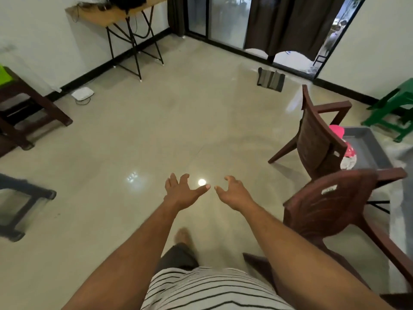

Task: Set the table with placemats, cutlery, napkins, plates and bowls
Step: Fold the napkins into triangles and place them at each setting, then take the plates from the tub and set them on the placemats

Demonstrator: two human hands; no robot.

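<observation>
The room was a wide span of glossy beige tiled floor (pixel 138 135), bounded by white walls with a dark skirting and, at the far end, sliding glass doors (pixel 225 21) half covered by a dark curtain (pixel 288 23). A folding desk (pixel 120 14) on black legs stood against the far left wall, and a dark wooden bench (pixel 29 104) sat along the left edge. On the right, two brown plastic chairs stood close together, the nearer chair (pixel 335 211) just beside the person's right arm and the farther chair (pixel 317 135) behind it, its back turned to the camera. Past the chairs, at the right edge, part of a grey tray (pixel 371 148) showed with something pink (pixel 338 132) at its near corner; the table under it was mostly hidden, and no placemats, cutlery, plates or bowls could be made out. A green stool (pixel 393 108) stood farther right. A small dark mat (pixel 270 79) lay near the doors, and a white device (pixel 82 93) lay by the left wall.

Both arms reached forward over bare floor. The left hand (pixel 182 192) was spread, fingers apart, holding nothing. The right hand (pixel 233 193) was empty too, fingers loosely curled, its thumb near the left thumb without touching.
</observation>
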